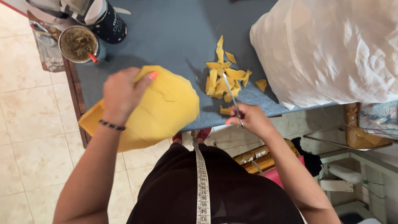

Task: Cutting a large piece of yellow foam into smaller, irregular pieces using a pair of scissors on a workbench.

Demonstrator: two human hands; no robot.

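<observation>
Yellow fabric piece (166,108) overhangs the table edge (232,118), left fingers (151,76) gripping; right fingers (232,121) closed on scissors (231,95).

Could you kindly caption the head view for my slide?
Left hand holds yellow fabric; right hand holds scissors over yellow scraps on a grey table.

A blue-covered table (174,25) with a brown wooden edge stands on a floor (25,108) of pale beige square tiles.
</observation>
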